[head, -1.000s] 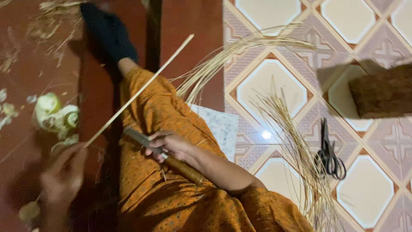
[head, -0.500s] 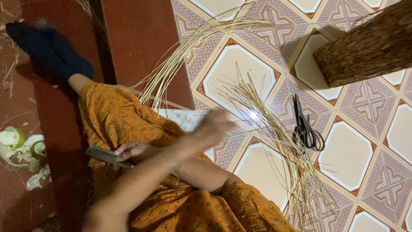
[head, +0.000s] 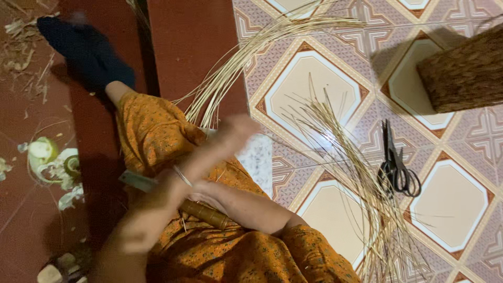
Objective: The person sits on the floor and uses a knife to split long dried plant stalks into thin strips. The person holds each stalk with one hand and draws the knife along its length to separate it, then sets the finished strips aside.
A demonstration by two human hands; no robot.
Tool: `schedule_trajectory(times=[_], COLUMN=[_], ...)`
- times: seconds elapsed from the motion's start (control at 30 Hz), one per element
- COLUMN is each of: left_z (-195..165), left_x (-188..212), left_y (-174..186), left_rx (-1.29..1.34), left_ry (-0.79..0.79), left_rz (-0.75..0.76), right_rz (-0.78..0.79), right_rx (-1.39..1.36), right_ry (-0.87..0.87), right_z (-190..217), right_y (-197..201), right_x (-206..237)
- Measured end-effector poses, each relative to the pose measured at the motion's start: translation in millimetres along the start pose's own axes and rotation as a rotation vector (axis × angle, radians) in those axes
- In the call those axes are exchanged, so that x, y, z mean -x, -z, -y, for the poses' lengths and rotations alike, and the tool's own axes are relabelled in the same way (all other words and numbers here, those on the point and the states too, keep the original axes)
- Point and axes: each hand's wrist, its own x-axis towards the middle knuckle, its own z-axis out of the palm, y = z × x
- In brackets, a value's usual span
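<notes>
My left hand (head: 228, 140) is a blur stretched across my lap toward the right, over my orange patterned trousers (head: 152, 131). Whether anything is in it cannot be made out. Under that forearm my right hand (head: 207, 198) grips a knife (head: 205, 213) with a brown wooden handle, its grey blade pointing left. A fan of thin pale cane strips (head: 356, 173) lies on the tiled floor just right of my knee. A second curved bundle of strips (head: 251, 57) runs from my leg toward the top.
Black scissors (head: 395, 167) lie on the tiles right of the strips. A brown woven object (head: 466, 73) stands at the top right. A white speckled sheet (head: 258, 157) lies by my knee. Green-white peelings (head: 52, 162) litter the red floor at the left, and my dark-socked foot (head: 84, 52) is above them.
My left hand held a long strip at the far left, then let it go and swung across my lap to the right. The right hand has kept the knife. The view has shifted.
</notes>
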Motion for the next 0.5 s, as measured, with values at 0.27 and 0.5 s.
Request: schedule_trajectory(times=[0.27,0.5], left_z=[69.6,61.4], left_x=[2.9,-14.3], left_y=[70.1,55.5], left_rx=[0.090,-0.239], left_ry=[0.734,0.763], left_rz=[0.027,0.268], right_rz=[-0.047,-0.093], right_rx=[-0.184,-0.067], right_ry=[-0.135,-0.138], right_z=[-1.5,-13.0], right_y=[-7.4,5.9], right_x=[-4.0,-16.9])
